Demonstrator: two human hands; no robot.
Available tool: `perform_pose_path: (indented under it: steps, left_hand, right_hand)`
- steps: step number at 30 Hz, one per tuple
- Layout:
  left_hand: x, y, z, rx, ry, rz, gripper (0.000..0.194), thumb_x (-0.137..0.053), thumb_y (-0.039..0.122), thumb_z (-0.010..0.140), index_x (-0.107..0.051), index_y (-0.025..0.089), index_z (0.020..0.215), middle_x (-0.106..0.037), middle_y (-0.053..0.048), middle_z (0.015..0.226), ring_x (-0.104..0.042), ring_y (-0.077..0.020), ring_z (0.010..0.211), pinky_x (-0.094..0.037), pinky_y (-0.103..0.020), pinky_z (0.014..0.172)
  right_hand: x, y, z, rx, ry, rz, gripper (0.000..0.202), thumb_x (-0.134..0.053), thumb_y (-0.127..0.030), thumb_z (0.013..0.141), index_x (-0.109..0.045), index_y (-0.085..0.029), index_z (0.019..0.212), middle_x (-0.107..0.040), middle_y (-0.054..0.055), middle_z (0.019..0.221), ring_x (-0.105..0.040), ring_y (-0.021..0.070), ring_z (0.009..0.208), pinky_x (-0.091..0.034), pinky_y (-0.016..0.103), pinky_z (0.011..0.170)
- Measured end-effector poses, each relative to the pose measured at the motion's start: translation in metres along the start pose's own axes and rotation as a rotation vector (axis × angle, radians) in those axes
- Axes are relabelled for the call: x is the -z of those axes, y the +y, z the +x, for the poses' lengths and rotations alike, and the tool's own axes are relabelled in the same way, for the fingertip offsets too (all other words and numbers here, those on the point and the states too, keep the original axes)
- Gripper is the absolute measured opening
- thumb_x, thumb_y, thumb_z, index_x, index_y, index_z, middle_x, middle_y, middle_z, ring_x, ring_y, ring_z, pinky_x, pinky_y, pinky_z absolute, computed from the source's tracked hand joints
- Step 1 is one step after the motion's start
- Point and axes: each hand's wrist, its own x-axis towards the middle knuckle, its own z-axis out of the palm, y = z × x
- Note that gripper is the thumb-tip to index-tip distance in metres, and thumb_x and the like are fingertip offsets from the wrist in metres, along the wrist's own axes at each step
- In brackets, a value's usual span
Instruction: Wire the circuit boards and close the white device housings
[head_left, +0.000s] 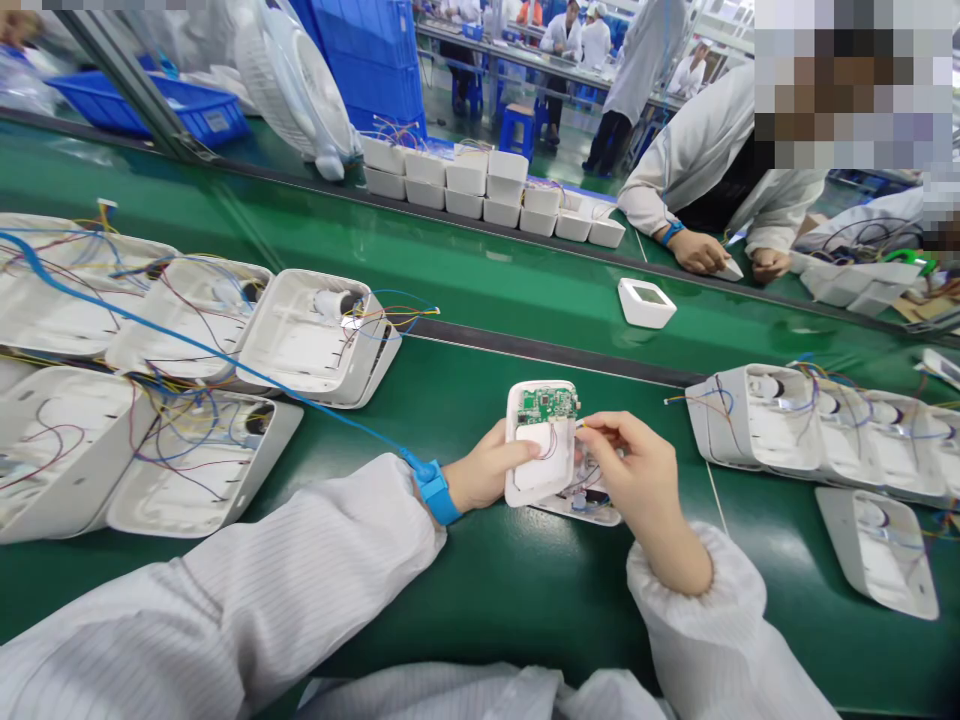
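Observation:
My left hand [491, 465] is closed on a white plastic housing [536, 475], its thumb lying across the inner face. A green circuit board [547, 402] sits in the upper part of that housing, and thin dark red wires loop below it. At the housing's right edge, my right hand [634, 455] pinches a small wire connector [580, 426] close to the board. Partly hidden beneath both hands, another white housing [592, 512] with wires and parts inside lies on the green table. A blue wrist strap [436, 490] with a cord circles my left wrist.
Wired white housings [315, 335] stand in rows at left, with more housings [784, 415] at right. A white unit with a screen [646, 302] lies on the green belt [487, 270]. Across it, a co-worker's hands [697, 250] handle a small white part. The blue cord [225, 355] crosses the left side.

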Motion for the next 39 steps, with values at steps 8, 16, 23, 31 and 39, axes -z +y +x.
perform_pose_path:
  steps: [8,16,23,31,39]
  left_hand:
    - [-0.003,-0.001,-0.001,-0.073,-0.064,0.076,0.066,-0.08,0.029,0.069,-0.058,0.014,0.13,-0.069,-0.016,0.118,-0.063,-0.0326,0.113,-0.047,-0.045,0.102]
    - [0.002,-0.002,-0.002,-0.009,-0.067,0.005,0.066,-0.079,0.026,0.069,-0.059,0.013,0.13,-0.07,-0.016,0.115,-0.066,-0.0328,0.109,-0.052,-0.044,0.097]
    - [0.001,-0.002,-0.004,-0.014,-0.082,0.008,0.059,-0.08,0.026,0.07,-0.063,0.013,0.124,-0.073,-0.015,0.106,-0.068,-0.032,0.103,-0.055,-0.041,0.089]
    - [0.003,-0.004,-0.007,-0.088,0.007,0.266,0.057,-0.08,0.036,0.071,-0.064,0.015,0.121,-0.07,-0.01,0.107,-0.065,-0.0243,0.094,-0.053,-0.034,0.083]
    - [0.004,-0.008,-0.008,-0.088,-0.018,0.269,0.063,-0.078,0.039,0.073,-0.059,0.016,0.128,-0.068,-0.009,0.107,-0.063,-0.0228,0.091,-0.052,-0.032,0.079]
  right_hand:
    - [0.004,0.022,0.004,0.074,-0.101,-0.484,0.012,-0.061,-0.025,0.092,-0.069,-0.02,0.085,-0.071,0.0,0.081,-0.065,0.0163,0.073,-0.043,0.027,0.065]
    - [0.003,0.021,0.003,0.173,-0.046,-0.609,0.024,-0.049,-0.031,0.1,-0.066,-0.018,0.088,-0.07,0.003,0.082,-0.063,0.0162,0.074,-0.038,0.027,0.065]
    - [0.008,0.016,0.004,0.11,-0.133,-0.625,0.024,-0.052,-0.031,0.099,-0.063,-0.02,0.081,-0.067,0.0,0.076,-0.061,0.0164,0.068,-0.035,0.028,0.061]
    - [-0.009,0.001,-0.006,0.186,-0.141,-0.378,0.023,-0.044,-0.03,0.101,-0.057,-0.019,0.085,-0.065,0.002,0.078,-0.06,0.014,0.067,-0.042,0.026,0.063]
    - [-0.017,0.001,-0.011,0.225,-0.062,-0.438,0.023,-0.044,-0.03,0.101,-0.055,-0.019,0.085,-0.063,0.002,0.077,-0.059,0.0142,0.065,-0.04,0.027,0.058]
